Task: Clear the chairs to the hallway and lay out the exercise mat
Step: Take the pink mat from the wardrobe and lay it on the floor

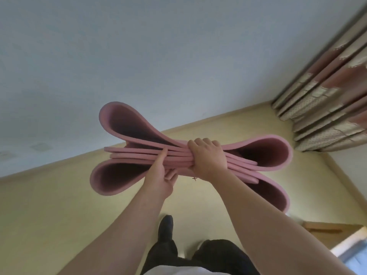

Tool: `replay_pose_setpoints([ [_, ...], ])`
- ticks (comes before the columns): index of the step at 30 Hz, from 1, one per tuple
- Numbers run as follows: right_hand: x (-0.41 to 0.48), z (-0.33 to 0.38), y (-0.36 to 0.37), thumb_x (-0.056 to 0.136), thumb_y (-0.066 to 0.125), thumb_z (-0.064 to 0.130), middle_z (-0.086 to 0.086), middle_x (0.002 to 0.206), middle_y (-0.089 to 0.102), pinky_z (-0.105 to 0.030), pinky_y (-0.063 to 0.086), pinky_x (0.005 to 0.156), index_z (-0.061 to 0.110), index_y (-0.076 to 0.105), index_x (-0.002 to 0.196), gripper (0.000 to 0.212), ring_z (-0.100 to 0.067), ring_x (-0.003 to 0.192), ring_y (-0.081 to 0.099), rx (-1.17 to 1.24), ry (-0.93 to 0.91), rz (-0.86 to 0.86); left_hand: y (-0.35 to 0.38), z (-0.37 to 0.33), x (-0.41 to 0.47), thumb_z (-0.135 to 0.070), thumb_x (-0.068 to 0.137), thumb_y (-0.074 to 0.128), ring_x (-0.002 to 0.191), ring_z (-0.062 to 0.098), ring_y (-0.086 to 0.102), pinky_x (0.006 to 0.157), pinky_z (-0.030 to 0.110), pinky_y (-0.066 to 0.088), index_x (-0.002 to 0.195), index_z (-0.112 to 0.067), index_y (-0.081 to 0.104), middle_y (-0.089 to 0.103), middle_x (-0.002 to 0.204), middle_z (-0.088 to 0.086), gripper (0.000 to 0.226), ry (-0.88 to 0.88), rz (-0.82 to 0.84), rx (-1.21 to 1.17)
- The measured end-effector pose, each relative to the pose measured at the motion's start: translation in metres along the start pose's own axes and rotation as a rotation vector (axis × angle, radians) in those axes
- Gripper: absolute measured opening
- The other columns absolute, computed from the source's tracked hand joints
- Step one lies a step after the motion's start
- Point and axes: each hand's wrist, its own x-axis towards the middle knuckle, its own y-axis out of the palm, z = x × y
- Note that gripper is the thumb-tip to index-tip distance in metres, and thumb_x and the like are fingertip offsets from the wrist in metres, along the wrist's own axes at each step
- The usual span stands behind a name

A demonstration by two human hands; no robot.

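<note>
Wall (139, 56) rises pale beyond the folded pink mat (137, 155), held in the air. Yellowish floor (59, 205) lies open beneath it, and a curtain (327, 96) hangs to its right. The right hand (208, 157) clamps its middle. The left hand (160, 175) grips just beside, forefinger straight across the stacked edges.

The pale yellow floor (59, 205) carries a dark shoe (165, 227) near the middle, with curtains (321, 108) hanging at its far right edge.

- No text, label, brand, number or sign can be read anywhere; the mat (139, 153), the curtain (327, 96) and the wall (139, 56) show none legible
</note>
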Motion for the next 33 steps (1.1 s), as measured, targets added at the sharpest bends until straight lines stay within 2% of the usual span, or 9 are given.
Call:
replay_pose_setpoints([
  [2, 0.007, -0.023, 0.016, 0.076, 0.057, 0.069, 0.007, 0.093, 0.054, -0.037, 0.040, 0.081, 0.024, 0.051, 0.103, 0.053, -0.022, 0.088, 0.054, 0.002, -0.037, 0.019, 0.008, 0.018, 0.017, -0.033, 0.075, 0.089, 0.094, 0.027, 0.077, 0.096, 0.044, 0.057, 0.125, -0.016, 0.064, 0.078, 0.108, 0.010, 0.059, 0.025, -0.002, -0.029],
  [6, 0.013, -0.063, 0.050, 0.072, 0.063, 0.081, 0.007, 0.095, 0.056, -0.038, 0.042, 0.084, 0.024, 0.052, 0.105, 0.067, -0.022, 0.089, 0.052, 0.016, -0.073, 0.042, 0.020, 0.056, 0.049, -0.036, 0.080, 0.084, 0.102, 0.019, 0.075, 0.108, 0.044, 0.045, 0.124, -0.019, 0.068, 0.077, 0.113, 0.004, 0.050, 0.075, 0.037, 0.001],
  [10, 0.011, -0.104, 0.109, 0.073, 0.080, 0.052, 0.005, 0.104, 0.059, -0.036, 0.040, 0.090, 0.025, 0.052, 0.107, 0.051, -0.024, 0.099, 0.056, 0.011, -0.135, 0.088, 0.026, 0.113, 0.094, -0.035, 0.079, 0.086, 0.109, 0.016, 0.072, 0.111, 0.044, 0.042, 0.123, -0.020, 0.070, 0.075, 0.119, 0.003, 0.049, 0.129, -0.030, -0.038],
  [12, 0.008, -0.123, 0.145, 0.074, 0.080, 0.036, 0.003, 0.112, 0.059, -0.037, 0.038, 0.094, 0.024, 0.052, 0.114, 0.051, -0.027, 0.106, 0.054, 0.024, -0.146, 0.166, 0.023, 0.146, 0.124, -0.030, 0.077, 0.088, 0.110, 0.014, 0.069, 0.110, 0.044, 0.044, 0.114, -0.019, 0.076, 0.073, 0.119, 0.001, 0.040, 0.134, -0.059, -0.106],
  [15, 0.005, -0.148, 0.197, 0.072, 0.079, 0.027, 0.001, 0.115, 0.059, -0.038, 0.038, 0.094, 0.021, 0.053, 0.117, 0.052, -0.029, 0.109, 0.053, 0.039, -0.188, 0.200, 0.017, 0.190, 0.167, -0.022, 0.078, 0.087, 0.099, 0.023, 0.058, 0.107, 0.044, 0.047, 0.102, -0.014, 0.077, 0.065, 0.103, 0.009, 0.027, 0.101, -0.095, -0.242],
  [19, 0.001, -0.174, 0.289, 0.070, 0.076, 0.020, 0.000, 0.111, 0.061, -0.039, 0.040, 0.094, 0.020, 0.056, 0.113, 0.047, -0.030, 0.105, 0.054, 0.050, -0.210, 0.191, 0.001, 0.249, 0.243, -0.011, 0.087, 0.076, 0.063, 0.013, 0.063, 0.105, 0.044, 0.049, 0.094, -0.014, 0.067, 0.063, 0.064, -0.004, 0.012, 0.088, -0.156, -0.299],
  [21, -0.004, -0.186, 0.340, 0.072, 0.076, 0.020, 0.001, 0.112, 0.061, -0.040, 0.040, 0.095, 0.020, 0.056, 0.113, 0.046, -0.030, 0.106, 0.054, 0.044, -0.211, 0.178, -0.012, 0.284, 0.283, -0.007, 0.089, 0.073, 0.052, 0.011, 0.061, 0.105, 0.044, 0.049, 0.086, -0.015, 0.064, 0.061, 0.058, -0.005, 0.012, 0.089, -0.164, -0.324],
  [26, -0.015, -0.211, 0.435, 0.068, 0.075, 0.019, 0.003, 0.115, 0.063, -0.042, 0.034, 0.100, 0.023, 0.058, 0.114, 0.049, -0.029, 0.114, 0.052, 0.008, -0.170, 0.074, -0.026, 0.344, 0.361, -0.002, 0.088, 0.068, 0.057, 0.013, 0.051, 0.105, 0.042, 0.051, 0.084, -0.015, 0.063, 0.057, 0.063, -0.001, 0.014, 0.109, -0.161, -0.344],
  [33, -0.044, -0.240, 0.529, 0.062, 0.077, 0.015, 0.001, 0.116, 0.062, -0.047, 0.029, 0.108, 0.024, 0.059, 0.114, 0.056, -0.030, 0.119, 0.050, -0.006, -0.077, 0.009, -0.033, 0.416, 0.425, 0.000, 0.089, 0.064, 0.067, 0.014, 0.065, 0.099, 0.038, 0.054, 0.107, -0.009, 0.063, 0.066, 0.082, 0.005, 0.021, 0.111, -0.198, -0.349],
])
